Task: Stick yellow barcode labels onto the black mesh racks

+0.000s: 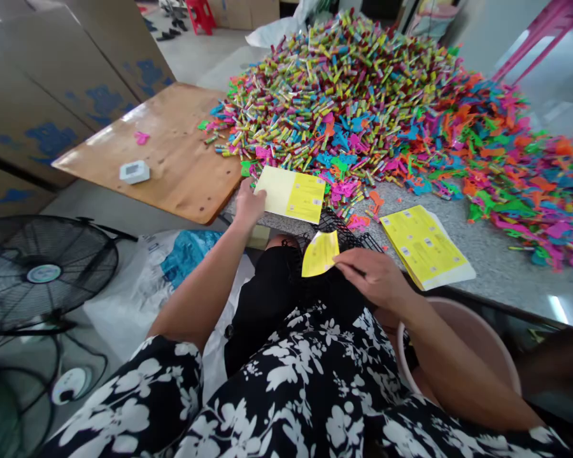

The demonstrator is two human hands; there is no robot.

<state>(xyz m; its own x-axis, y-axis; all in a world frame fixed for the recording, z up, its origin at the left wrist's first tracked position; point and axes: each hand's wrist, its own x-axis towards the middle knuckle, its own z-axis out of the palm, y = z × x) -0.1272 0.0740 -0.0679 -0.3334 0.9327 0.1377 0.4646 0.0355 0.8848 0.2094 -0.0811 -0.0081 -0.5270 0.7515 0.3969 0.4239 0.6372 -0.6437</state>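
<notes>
My left hand (249,202) grips the left edge of a sticker sheet (275,191), thumb on top, at the table's front edge. The sheet's left part is bare pale backing; its right part carries bright yellow printed labels. Between the fingertips of my right hand (370,270) is a yellow sticker (321,254), curled and held above my lap, apart from the sheet. To the right lies a stack of yellow sticker sheets (423,245) on the grey table top. Behind the sheet rises a big heap of small coloured tubes (344,83).
Colourful plastic toy guns (496,146) spread along the right of the table (506,280). A wooden board (172,146) at left bears a white device (134,172). A black fan (42,273) stands low left, a pink bucket (477,324) low right. Cardboard boxes (76,70) line the left.
</notes>
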